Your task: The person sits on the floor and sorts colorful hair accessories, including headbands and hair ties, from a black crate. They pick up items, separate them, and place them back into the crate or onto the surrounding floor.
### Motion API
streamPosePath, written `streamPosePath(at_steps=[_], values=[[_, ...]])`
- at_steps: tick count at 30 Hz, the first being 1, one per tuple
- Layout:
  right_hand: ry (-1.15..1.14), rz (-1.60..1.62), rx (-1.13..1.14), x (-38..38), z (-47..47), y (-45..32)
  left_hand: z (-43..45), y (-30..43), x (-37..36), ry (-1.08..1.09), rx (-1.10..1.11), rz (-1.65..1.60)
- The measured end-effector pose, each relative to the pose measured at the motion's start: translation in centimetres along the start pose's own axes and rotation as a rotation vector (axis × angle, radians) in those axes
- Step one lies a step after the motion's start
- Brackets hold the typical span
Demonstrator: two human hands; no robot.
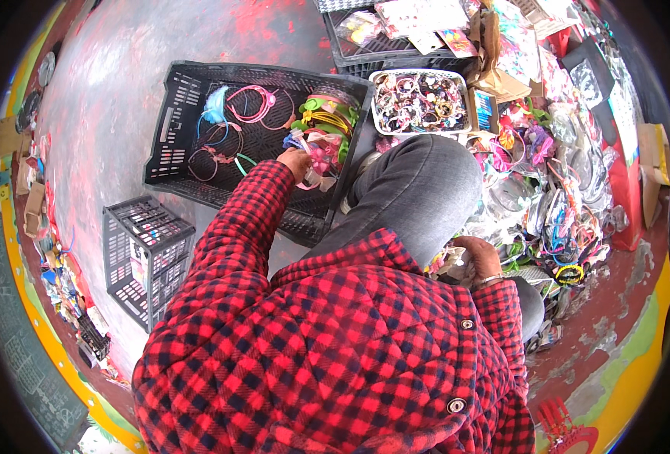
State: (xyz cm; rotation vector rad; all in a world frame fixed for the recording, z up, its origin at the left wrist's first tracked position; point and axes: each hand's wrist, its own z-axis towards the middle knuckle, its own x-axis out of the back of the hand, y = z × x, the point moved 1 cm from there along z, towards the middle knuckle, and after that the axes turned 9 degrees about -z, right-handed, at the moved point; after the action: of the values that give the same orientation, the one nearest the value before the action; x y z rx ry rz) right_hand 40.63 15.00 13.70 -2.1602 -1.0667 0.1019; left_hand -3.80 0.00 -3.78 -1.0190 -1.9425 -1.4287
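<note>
A large black plastic crate (170, 130) lies in front of me with headbands inside. My left hand (297, 163) reaches into it, at the edge of a group of headbands with pink flowers and pale bows (324, 154); whether its fingers grip one is hidden. Green and yellow headbands (326, 118) are lined up just beyond. Farther left in the crate lie a light blue headband (214, 108), a pink headband (255, 104) and several thinner ones. My right hand (479, 255) is beside my thigh, at the heap of wrapped accessories, its fingers partly hidden.
A white basket (373, 108) of small hair accessories stands beyond my knee. To the right, plastic-wrapped headbands (562, 221) form a large heap on the floor. A smaller black crate (170, 232) stands at the left. Another black crate (391, 59) holds packets at the top.
</note>
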Motion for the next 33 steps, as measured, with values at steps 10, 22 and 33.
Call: streamPosePath(at_steps=[10,22,33], values=[[-0.038,-0.005,0.078,0.0,1.4,2.1,-3.0,-9.5,-9.0,0.218,0.547,-0.844],[0.014,-0.109,0.077,0.1,0.2,0.4,-1.6,-4.3,-2.5,0.188,-0.187,0.055],[0.008,-0.174,0.197,0.3,0.6,1.4,-1.0,-1.9,-0.9,0.096,0.192,-0.067]])
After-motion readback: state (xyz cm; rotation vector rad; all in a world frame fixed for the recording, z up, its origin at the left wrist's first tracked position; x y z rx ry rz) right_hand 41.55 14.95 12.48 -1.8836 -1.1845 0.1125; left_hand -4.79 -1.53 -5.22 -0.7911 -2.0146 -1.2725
